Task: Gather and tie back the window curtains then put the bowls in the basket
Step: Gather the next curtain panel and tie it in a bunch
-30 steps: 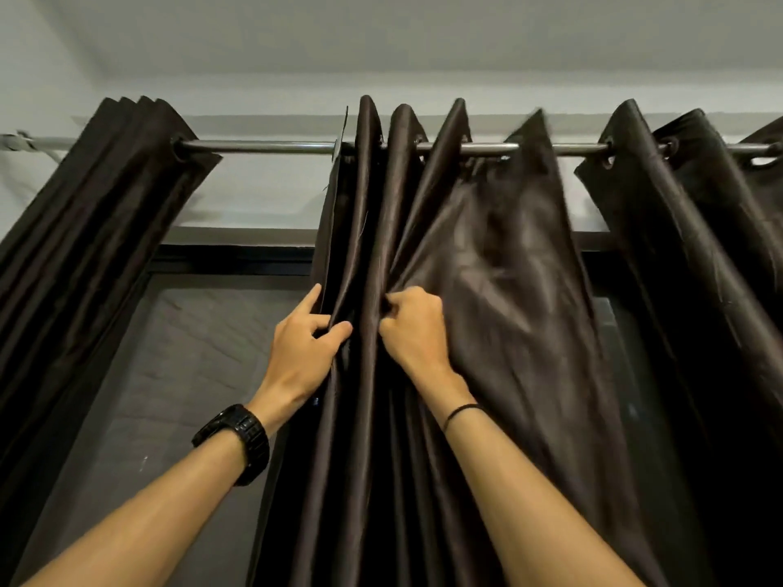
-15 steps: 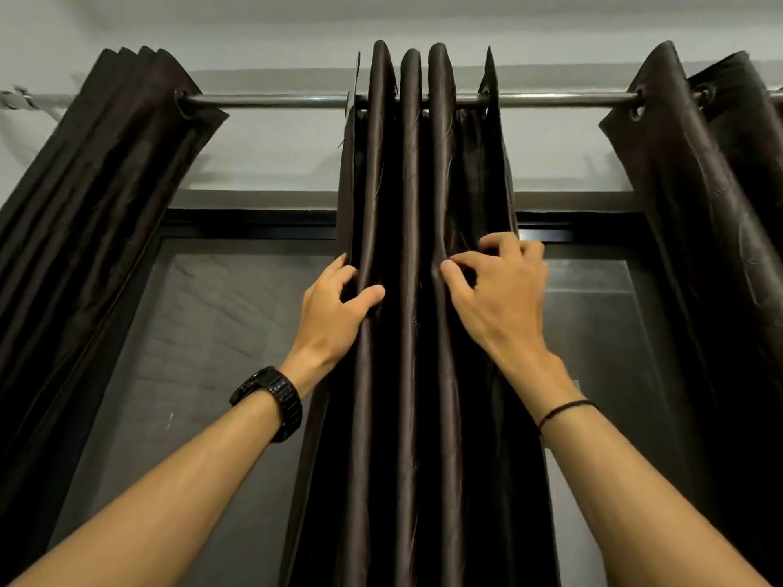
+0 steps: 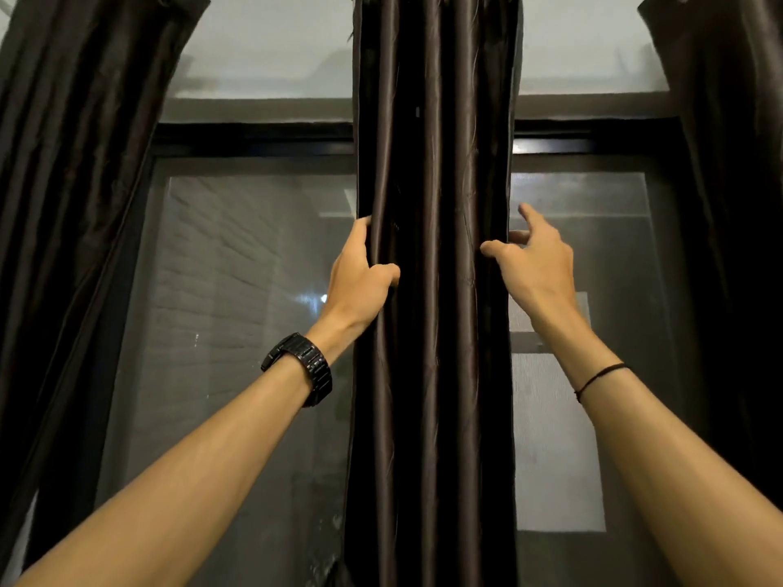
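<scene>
A dark brown middle curtain (image 3: 432, 290) hangs gathered into narrow upright folds in front of the window. My left hand (image 3: 360, 277), with a black watch on the wrist, grips its left edge, thumb across the front fold. My right hand (image 3: 534, 264) presses on its right edge with thumb and fingertips, the other fingers spread. Another dark curtain (image 3: 72, 163) hangs bunched at the left, and a third curtain (image 3: 728, 163) hangs at the right. No bowls or basket are in view.
Behind the curtains is a black-framed window (image 3: 254, 137) with a mesh screen (image 3: 237, 315). A pale wall band (image 3: 262, 52) runs above the frame. The curtain rod is out of view above.
The view has tilted down, so the rod has left the frame. The middle curtain is squeezed narrower. My right hand has slid to its right edge; both hands sit lower.
</scene>
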`<state>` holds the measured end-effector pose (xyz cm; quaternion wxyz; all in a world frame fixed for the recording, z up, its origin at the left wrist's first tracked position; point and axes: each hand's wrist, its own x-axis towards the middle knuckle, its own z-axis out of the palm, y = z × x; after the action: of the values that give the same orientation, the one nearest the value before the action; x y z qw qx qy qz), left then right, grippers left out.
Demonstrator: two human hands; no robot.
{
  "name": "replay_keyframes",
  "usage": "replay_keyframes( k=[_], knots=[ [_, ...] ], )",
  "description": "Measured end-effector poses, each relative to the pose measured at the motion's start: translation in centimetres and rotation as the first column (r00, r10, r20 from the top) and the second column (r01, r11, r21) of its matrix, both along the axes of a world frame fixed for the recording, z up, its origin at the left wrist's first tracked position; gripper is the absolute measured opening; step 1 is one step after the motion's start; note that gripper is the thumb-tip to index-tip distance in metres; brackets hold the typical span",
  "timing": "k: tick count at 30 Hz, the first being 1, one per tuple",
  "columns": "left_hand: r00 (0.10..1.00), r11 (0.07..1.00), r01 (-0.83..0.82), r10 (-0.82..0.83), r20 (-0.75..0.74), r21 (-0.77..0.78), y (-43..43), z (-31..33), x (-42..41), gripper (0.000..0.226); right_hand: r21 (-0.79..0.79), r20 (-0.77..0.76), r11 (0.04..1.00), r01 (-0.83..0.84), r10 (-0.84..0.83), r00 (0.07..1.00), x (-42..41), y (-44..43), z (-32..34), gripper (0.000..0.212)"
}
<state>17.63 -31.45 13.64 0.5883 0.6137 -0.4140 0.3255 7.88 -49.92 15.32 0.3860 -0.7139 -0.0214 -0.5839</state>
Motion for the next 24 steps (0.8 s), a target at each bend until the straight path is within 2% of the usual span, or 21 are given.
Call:
replay_keyframes(
  k=[3,6,8,11,14,18,24],
  knots=[
    [1.000,1.000,-0.003,0.003,-0.028,0.012,-0.2,-0.8,0.4,0.077,-0.045,-0.048,0.998,-0.031,0.029,0.998,0.8,0.5,-1.4,0.055],
    [0.999,1.000,0.012,-0.012,-0.037,0.006,-0.3,-1.9,0.6,0.077,-0.062,-0.070,0.996,-0.065,0.061,0.996,1.8,1.5,-3.4,0.026],
    [0.999,1.000,0.022,-0.021,-0.039,0.021,-0.4,-2.7,0.9,0.074,-0.058,-0.066,0.992,-0.115,0.111,0.992,2.5,2.2,-4.8,0.037],
    [0.999,0.998,0.036,-0.035,-0.038,0.051,-1.0,-4.6,1.1,0.070,-0.131,-0.055,0.984,-0.123,0.117,0.992,3.3,3.2,-7.1,0.053],
    [0.996,0.993,0.071,-0.067,-0.054,0.093,-1.6,-7.1,1.2,0.068,-0.184,-0.048,0.973,-0.140,0.133,0.990,4.3,3.7,-10.0,0.054],
    [0.995,0.979,0.091,-0.080,-0.065,0.182,-2.2,-11.2,0.4,0.082,-0.238,-0.042,0.961,-0.139,0.133,0.990,5.2,4.2,-13.9,0.063],
    [0.993,0.967,0.107,-0.093,-0.067,0.232,-2.8,-16.0,0.2,0.080,-0.290,-0.075,0.951,-0.104,0.086,0.993,6.0,3.9,-19.3,0.066]
  ],
)
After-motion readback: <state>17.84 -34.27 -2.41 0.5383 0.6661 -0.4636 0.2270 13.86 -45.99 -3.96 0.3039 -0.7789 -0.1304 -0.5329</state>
